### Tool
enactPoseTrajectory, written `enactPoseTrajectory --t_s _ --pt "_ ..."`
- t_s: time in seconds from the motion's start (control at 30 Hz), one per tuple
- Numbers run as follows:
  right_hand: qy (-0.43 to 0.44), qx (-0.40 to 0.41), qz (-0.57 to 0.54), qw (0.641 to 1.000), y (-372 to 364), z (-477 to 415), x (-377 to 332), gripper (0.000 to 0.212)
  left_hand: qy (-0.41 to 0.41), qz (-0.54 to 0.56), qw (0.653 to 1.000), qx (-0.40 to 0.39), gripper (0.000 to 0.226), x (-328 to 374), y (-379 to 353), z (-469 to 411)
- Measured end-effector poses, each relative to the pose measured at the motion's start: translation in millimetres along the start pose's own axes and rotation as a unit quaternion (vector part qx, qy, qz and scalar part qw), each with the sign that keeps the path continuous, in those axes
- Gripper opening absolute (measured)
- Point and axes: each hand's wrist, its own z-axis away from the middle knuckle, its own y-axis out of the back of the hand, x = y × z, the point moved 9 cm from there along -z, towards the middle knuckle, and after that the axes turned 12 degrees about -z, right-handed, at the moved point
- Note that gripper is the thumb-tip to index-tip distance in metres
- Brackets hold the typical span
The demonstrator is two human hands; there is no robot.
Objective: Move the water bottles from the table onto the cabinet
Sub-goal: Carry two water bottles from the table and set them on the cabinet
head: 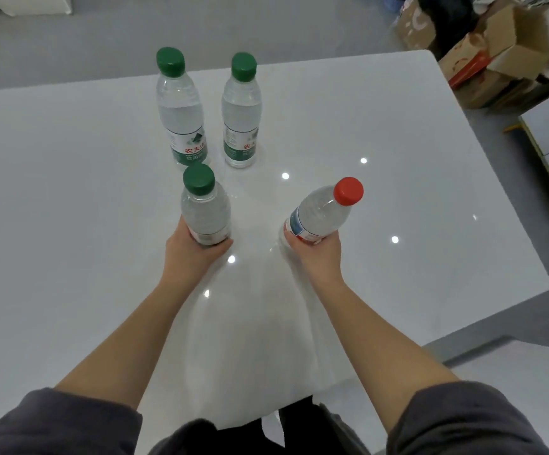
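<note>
Fingers of my left hand (190,247) wrap a green-capped bottle (205,211), those of my right hand (312,254) a tilted red-capped bottle (324,211), both near on the white surface (398,159); two bottles (181,113) wait farther off, and carrying comes next, I judge, the cabinet unseen.

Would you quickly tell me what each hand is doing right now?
Left hand: closed around the base of the green-capped bottle.
Right hand: closed around the base of the tilted red-capped bottle.

Grey floor (69,44); glossy white table (398,126) reflecting ceiling lights; cardboard boxes (496,57) piled far right.
</note>
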Motion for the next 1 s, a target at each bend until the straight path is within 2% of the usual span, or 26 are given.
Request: enactPoseTrajectory --t_s 0.23,0.47,0.6,0.73,0.9,1.0 --pt "-0.022 0.120 -0.030 0.992 139 77 27 0.055 -0.097 -0.003 0.985 -0.145 0.057 67 -105 92" --pt "-0.016 0.273 -0.053 0.960 320 195 56 0.056 -0.191 -0.004 0.935 -0.300 0.053 140 -243 232" --pt "-0.005 0.370 -0.063 0.927 414 272 59 0.061 -0.250 -0.003 0.898 -0.361 0.055 184 -306 320" --pt "0.028 0.444 -0.084 0.892 484 325 33 0.054 -0.310 -0.003 0.863 -0.398 0.053 241 -342 384" --pt "0.103 0.500 -0.112 0.853 544 359 -35 0.049 -0.399 0.035 0.821 -0.407 0.051 343 -350 434" --pt "0.158 0.521 -0.126 0.829 570 374 -89 0.057 -0.444 0.066 0.793 -0.412 0.052 409 -340 458"
